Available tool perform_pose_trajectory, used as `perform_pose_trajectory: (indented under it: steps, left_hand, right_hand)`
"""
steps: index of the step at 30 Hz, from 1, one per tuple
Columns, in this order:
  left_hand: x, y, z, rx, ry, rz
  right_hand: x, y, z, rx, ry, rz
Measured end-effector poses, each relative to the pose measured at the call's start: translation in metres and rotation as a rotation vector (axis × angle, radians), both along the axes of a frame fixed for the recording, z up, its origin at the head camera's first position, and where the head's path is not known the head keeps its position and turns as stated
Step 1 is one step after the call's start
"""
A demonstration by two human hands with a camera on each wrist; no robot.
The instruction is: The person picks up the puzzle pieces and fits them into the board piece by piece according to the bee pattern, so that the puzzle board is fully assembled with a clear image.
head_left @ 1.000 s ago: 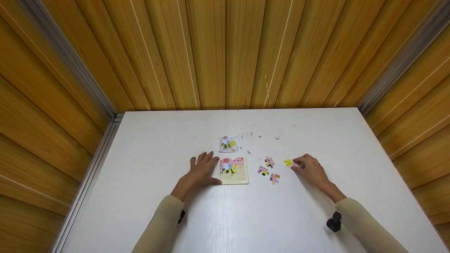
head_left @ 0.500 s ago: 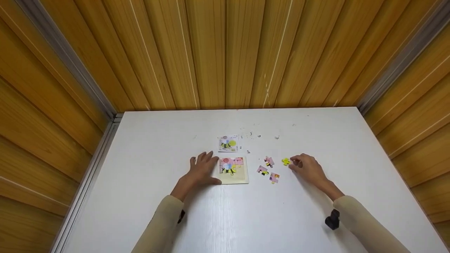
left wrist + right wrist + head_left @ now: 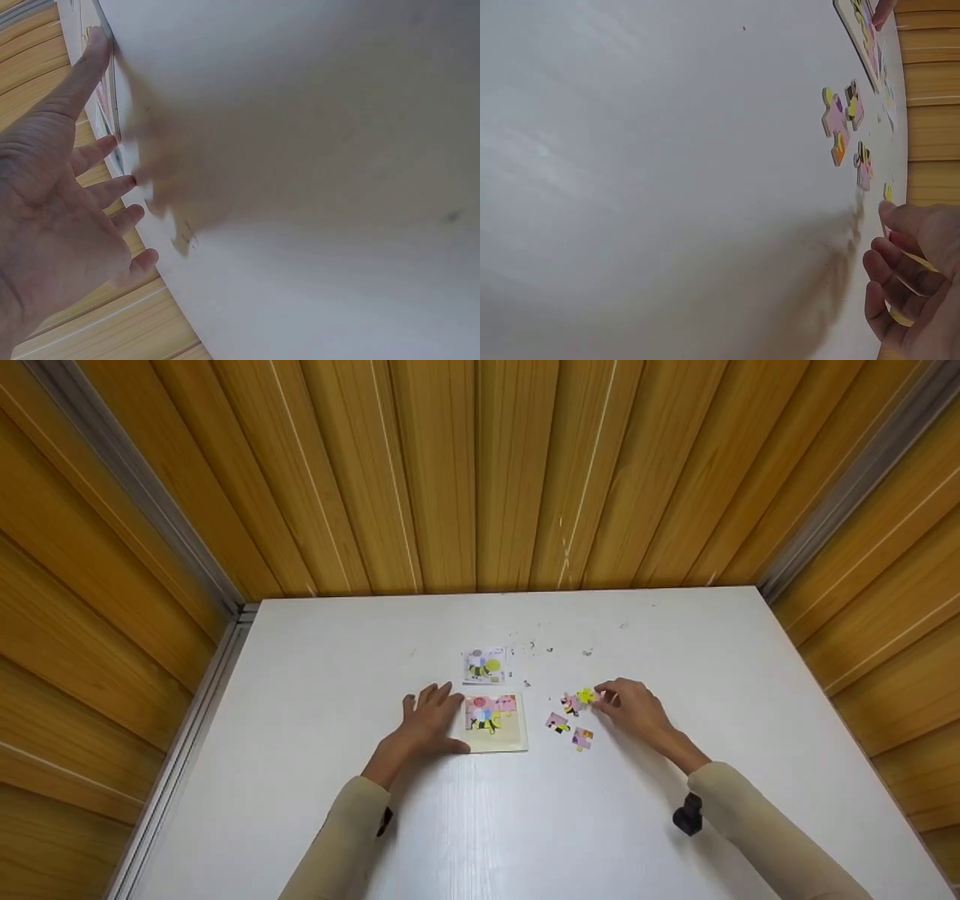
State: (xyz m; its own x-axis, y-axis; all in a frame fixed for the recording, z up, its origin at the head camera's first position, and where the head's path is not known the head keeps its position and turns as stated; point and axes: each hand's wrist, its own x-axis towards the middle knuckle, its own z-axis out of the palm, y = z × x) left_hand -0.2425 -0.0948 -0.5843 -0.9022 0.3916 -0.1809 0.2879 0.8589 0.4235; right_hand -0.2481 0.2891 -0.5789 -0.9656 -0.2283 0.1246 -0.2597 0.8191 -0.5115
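Observation:
My right hand (image 3: pixel 634 711) pinches a yellow jigsaw piece (image 3: pixel 585 695) between thumb and fingertips, just above the table. In the right wrist view a bit of that yellow piece (image 3: pixel 887 192) shows past the thumb. Three loose pink jigsaw pieces lie close by: a far one (image 3: pixel 570 705), a left one (image 3: pixel 557 723) and a near one (image 3: pixel 583 738). A pale square puzzle tray (image 3: pixel 510 741) holds a partly laid bee picture (image 3: pixel 486 712) in its upper part. Spread along the tray's left side, my left hand (image 3: pixel 426 724) rests its thumb and forefinger at the tray's corners, fingers fairly straight.
Behind the tray lies a small printed card (image 3: pixel 484 666) with the bee picture. Dark marks (image 3: pixel 587 652) speckle the white table (image 3: pixel 360 660) to the card's right. Wood-patterned panels (image 3: pixel 442 472) rise beyond the table's far edge and at both sides.
The right hand has moved left with the yellow jigsaw piece, from the table's right part to beside the far pink piece. My left hand stays at the tray.

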Motion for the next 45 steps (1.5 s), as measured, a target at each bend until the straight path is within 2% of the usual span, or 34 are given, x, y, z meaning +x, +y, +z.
perform_pose_trajectory:
  steps: [14, 21, 28, 39, 45]
  left_hand:
    - [0.002, 0.001, 0.0, 0.012, -0.006, -0.001]
    - [0.004, 0.001, 0.004, 0.021, -0.001, -0.008]
    - [0.005, 0.001, 0.007, 0.024, 0.015, -0.013]
    - [0.005, 0.003, 0.005, 0.016, 0.021, -0.012]
    - [0.007, 0.004, 0.004, 0.025, 0.005, -0.001]
  right_hand:
    - [0.001, -0.041, 0.003, -0.07, -0.032, 0.076]
    - [0.004, -0.063, 0.01, -0.057, -0.04, 0.111]
    - [0.003, -0.083, 0.009, -0.059, -0.094, 0.13]
    - [0.007, -0.104, 0.001, -0.06, -0.095, 0.155]
    - [0.011, -0.112, -0.005, -0.035, -0.035, 0.18]
